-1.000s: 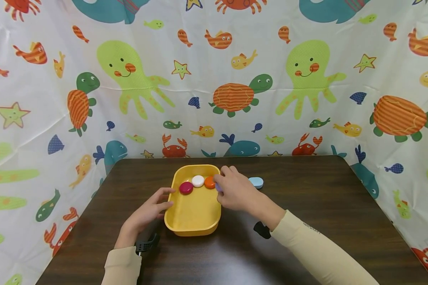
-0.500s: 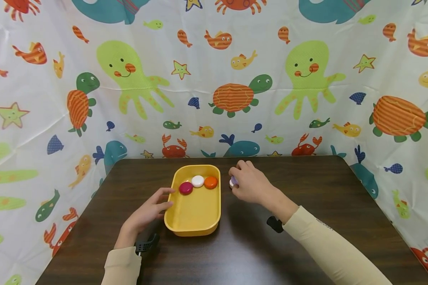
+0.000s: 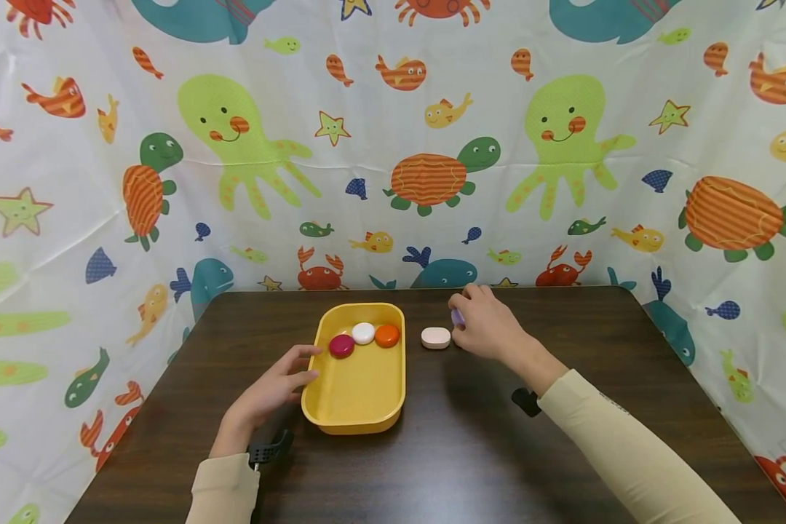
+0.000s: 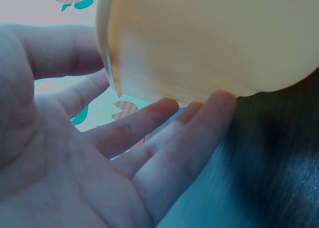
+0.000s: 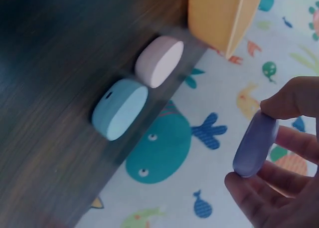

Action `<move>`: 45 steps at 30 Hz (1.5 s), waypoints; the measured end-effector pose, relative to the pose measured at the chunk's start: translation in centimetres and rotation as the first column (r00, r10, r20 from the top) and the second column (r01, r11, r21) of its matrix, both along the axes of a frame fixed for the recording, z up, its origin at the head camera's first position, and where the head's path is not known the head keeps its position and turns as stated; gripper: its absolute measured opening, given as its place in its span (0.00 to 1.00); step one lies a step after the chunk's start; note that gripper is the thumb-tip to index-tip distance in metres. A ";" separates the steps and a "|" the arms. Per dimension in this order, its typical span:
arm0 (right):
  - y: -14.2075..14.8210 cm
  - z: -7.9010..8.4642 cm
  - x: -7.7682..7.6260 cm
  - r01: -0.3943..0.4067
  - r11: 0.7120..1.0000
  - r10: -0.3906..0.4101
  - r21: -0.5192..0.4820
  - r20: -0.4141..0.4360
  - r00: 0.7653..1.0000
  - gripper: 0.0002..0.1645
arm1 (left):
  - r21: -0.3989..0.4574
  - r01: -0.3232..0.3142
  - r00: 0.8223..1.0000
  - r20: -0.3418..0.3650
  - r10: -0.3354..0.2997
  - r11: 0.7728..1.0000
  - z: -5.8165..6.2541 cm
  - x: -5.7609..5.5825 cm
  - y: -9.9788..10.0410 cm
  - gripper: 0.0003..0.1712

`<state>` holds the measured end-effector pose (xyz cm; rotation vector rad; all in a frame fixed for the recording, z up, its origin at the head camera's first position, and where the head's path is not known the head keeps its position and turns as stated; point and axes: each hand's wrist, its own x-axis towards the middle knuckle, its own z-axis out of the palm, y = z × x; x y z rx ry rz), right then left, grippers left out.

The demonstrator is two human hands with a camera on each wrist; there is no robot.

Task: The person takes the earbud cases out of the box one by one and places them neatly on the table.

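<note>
The right hand (image 3: 491, 324) pinches the purple piece (image 5: 255, 144) between thumb and fingertips, to the right of the yellow tray (image 3: 356, 386). On the dark table (image 3: 399, 473), between tray and hand, lies the pink piece (image 3: 436, 338); the blue piece (image 5: 119, 109), a small dark slot in its side, sits just beside it in the right wrist view. The left hand (image 3: 278, 382) rests at the tray's left wall, fingers spread and loosely bent; how firmly they press is hard to tell in the washed-out wrist view. Inside the tray, toward its far end, lie red (image 3: 342, 346), white (image 3: 363, 333) and orange (image 3: 387, 335) pieces.
</note>
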<state>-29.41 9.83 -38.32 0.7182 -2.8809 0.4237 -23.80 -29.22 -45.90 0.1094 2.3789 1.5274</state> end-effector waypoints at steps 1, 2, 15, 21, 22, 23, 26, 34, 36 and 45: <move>0.2 -0.1 -0.1 0.003 1.000 -0.003 -0.003 -0.001 1.000 0.18 | 0.001 0.001 1.000 0.000 -0.001 1.000 0.0 0.0 0.0 0.31; 0.4 -0.1 -0.3 0.005 1.000 -0.005 -0.004 -0.004 1.000 0.17 | 0.002 0.003 1.000 -0.001 -0.003 1.000 0.0 0.0 0.0 0.31; 2.9 -1.4 -1.7 0.053 0.998 -0.053 -0.036 0.010 0.999 0.21 | 0.038 0.006 1.000 0.010 -0.006 0.999 0.0 -0.2 0.0 0.29; 3.7 -2.1 -2.2 0.078 0.996 -0.077 -0.034 0.028 0.997 0.21 | 0.036 0.003 1.000 0.010 -0.003 0.999 0.0 -0.2 -0.1 0.29; 3.8 -2.2 -2.3 0.084 0.996 -0.083 -0.033 0.033 0.996 0.21 | 0.036 0.003 1.000 0.011 -0.003 0.999 0.0 -0.2 -0.1 0.29; 4.0 -2.3 -2.3 0.090 0.995 -0.089 -0.030 0.037 0.995 0.21 | 0.036 0.003 1.000 0.011 -0.004 0.999 0.0 -0.2 -0.1 0.29; 4.4 -2.8 -2.5 0.106 0.994 -0.105 -0.024 0.050 0.993 0.21 | 0.033 0.006 1.000 0.012 -0.007 0.999 0.0 -0.2 -0.1 0.30; 5.3 -3.9 -2.7 0.124 0.992 -0.124 0.012 0.080 0.989 0.22 | 0.027 0.002 1.000 0.010 -0.003 1.000 -0.1 -0.1 -0.1 0.30; 5.4 -4.2 -2.8 0.128 0.992 -0.129 0.018 0.091 0.987 0.21 | 0.024 0.000 1.000 0.009 -0.001 1.000 -0.1 -0.1 0.0 0.30; 5.6 -5.9 -3.5 0.137 0.990 -0.141 0.034 0.161 0.977 0.18 | 0.016 -0.004 1.000 0.008 0.004 1.000 -0.1 -0.1 0.0 0.30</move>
